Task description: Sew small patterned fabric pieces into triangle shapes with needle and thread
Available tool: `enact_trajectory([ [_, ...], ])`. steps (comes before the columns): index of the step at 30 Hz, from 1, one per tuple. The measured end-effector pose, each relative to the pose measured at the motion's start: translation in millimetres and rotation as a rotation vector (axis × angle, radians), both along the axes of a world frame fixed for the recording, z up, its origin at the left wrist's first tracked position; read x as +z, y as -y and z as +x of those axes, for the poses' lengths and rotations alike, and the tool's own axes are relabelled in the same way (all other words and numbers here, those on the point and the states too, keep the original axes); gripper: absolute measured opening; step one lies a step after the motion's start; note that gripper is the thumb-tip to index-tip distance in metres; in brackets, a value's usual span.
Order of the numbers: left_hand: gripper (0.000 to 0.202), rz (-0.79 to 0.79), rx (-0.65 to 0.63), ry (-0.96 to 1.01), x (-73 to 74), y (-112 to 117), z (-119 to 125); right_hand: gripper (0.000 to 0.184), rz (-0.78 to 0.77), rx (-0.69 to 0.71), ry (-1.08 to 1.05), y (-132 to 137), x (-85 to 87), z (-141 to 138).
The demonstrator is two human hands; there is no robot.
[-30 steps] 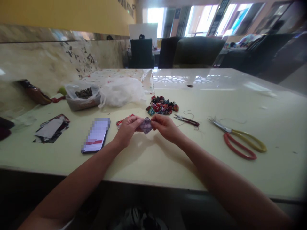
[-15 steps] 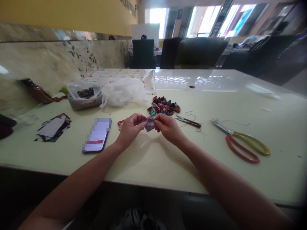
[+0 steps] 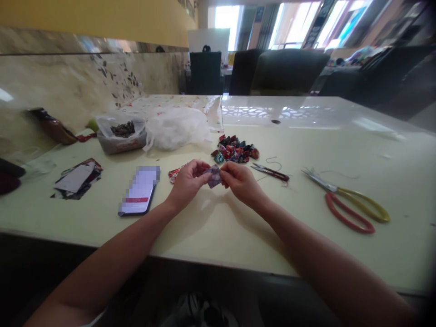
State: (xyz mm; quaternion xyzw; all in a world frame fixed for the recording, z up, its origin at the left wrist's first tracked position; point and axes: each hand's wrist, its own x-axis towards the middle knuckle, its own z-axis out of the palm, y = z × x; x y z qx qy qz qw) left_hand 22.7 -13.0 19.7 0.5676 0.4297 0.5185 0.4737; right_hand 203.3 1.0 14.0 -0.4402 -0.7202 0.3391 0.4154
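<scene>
Between my hands, over the front part of the table, is a small purple patterned piece of fabric (image 3: 214, 177). My left hand (image 3: 191, 181) pinches its left edge, and my right hand (image 3: 240, 180) pinches its right edge with thumb and fingertips. Red-and-white patterned fabric (image 3: 173, 174) lies partly hidden behind my left hand. Just beyond my hands sits a heap of small, colourful sewn fabric pieces (image 3: 235, 150). Dark-handled thread snips (image 3: 270, 172) lie to the right of my right hand, with loose thread beside them.
Scissors (image 3: 347, 200) with red and yellow handles lie at the right. At the left are a phone (image 3: 139, 190) and a stack of fabric scraps (image 3: 77, 179). Farther back stand a bag-lined tub (image 3: 121, 141) of dark bits and a white plastic bag (image 3: 177, 127). Chairs (image 3: 289, 70) stand beyond the table.
The view has shifted slightly. Both hands keep their pinch on the purple fabric, which shows a little flatter and more openly now.
</scene>
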Motion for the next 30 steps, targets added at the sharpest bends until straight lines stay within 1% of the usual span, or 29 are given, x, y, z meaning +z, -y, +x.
enact_trajectory([
  [8, 0.022, 0.002, 0.013, -0.021, -0.6, 0.4, -0.7, 0.019, -0.009, -0.015, 0.004, 0.9, 1.0, -0.4],
  [14, 0.018, 0.008, -0.084, -0.148, -0.5, 0.0, -2.1, 0.019, -0.007, -0.018, 0.027, 1.7, 2.5, -1.2],
  [18, 0.018, 0.017, -0.091, -0.169, -1.3, -1.0, -2.5, 0.018, -0.026, -0.022, 0.019, 2.1, 2.1, -1.7],
  [21, 0.021, -0.051, -0.131, -0.130, -1.0, -1.7, -2.3, 0.020, -0.028, 0.001, 0.008, 2.0, 2.0, -2.0],
  [23, 0.024, -0.120, -0.163, -0.071, -0.2, -2.2, -2.3, 0.020, -0.057, 0.038, -0.048, 2.5, 2.9, -1.9],
  [25, 0.026, -0.186, -0.196, -0.007, 1.0, -2.4, -2.6, 0.018, -0.106, 0.073, -0.160, 3.3, 4.9, -1.4],
  [27, 0.027, -0.258, -0.248, 0.030, 2.5, -2.0, -3.2, 0.023, -0.162, 0.110, -0.268, 4.3, 7.7, -0.3],
  [29, 0.030, -0.333, -0.338, 0.027, 3.9, -1.1, -3.9, 0.030, -0.245, 0.194, -0.316, 5.0, 10.3, 1.0],
  [30, 0.032, -0.362, -0.379, 0.018, 4.3, -0.6, -4.2, 0.031, -0.294, 0.247, -0.323, 5.2, 11.3, 1.6],
])
